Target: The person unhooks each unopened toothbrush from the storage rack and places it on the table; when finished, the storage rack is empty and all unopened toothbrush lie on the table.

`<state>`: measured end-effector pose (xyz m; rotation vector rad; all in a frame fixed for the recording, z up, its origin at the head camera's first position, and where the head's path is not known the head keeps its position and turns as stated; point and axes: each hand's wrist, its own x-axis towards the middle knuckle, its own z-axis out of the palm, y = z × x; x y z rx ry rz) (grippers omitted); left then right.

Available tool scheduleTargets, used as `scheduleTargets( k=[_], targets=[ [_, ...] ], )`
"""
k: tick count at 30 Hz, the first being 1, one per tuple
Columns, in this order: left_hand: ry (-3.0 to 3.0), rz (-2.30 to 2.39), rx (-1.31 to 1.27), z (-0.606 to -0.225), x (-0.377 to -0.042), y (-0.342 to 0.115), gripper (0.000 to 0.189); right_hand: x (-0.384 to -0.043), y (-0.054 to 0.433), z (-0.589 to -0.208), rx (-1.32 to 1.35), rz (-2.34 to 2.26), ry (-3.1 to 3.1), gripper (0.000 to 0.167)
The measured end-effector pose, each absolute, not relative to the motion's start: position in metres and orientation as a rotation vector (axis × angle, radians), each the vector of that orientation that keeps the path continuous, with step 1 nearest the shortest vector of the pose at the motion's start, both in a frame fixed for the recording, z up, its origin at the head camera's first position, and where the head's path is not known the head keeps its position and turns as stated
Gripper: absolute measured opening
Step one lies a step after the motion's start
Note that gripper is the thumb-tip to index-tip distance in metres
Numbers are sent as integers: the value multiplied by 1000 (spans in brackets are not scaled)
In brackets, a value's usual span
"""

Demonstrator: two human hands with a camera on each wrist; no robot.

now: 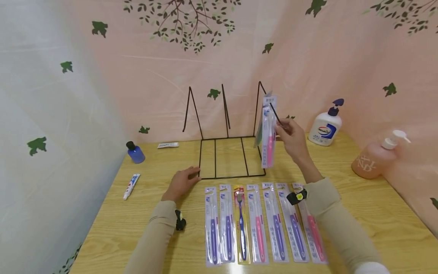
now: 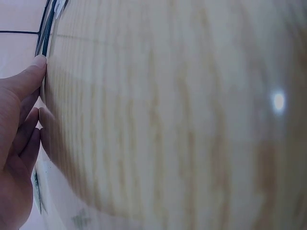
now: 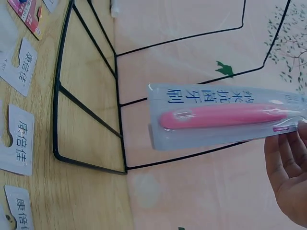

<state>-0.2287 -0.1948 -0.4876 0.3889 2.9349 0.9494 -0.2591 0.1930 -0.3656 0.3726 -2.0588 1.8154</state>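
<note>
My right hand pinches the edge of a packaged toothbrush with a pink handle, upright at the right-hand hook of a black wire rack. The hook's tip passes in front of the package, close to my thumb. Behind it shows part of another package, mostly hidden. My left hand holds the rack's front left corner between thumb and fingers, low over the table. In the left wrist view, the fingertips meet the dark wire. The rack's left and middle hooks carry nothing.
Several packaged toothbrushes lie in a row before the rack. A blue bottle, a small tube and another tube are at the left. A white pump bottle and an orange pump bottle stand right. Patterned cloth hangs behind.
</note>
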Motion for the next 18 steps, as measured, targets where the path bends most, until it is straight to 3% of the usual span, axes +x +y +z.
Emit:
scheduleTargets(
  k=[18],
  targets=[
    [2930,962,390,-487,-228,-194,46,-185,222,-360,422,1571,-2316,29]
  ],
)
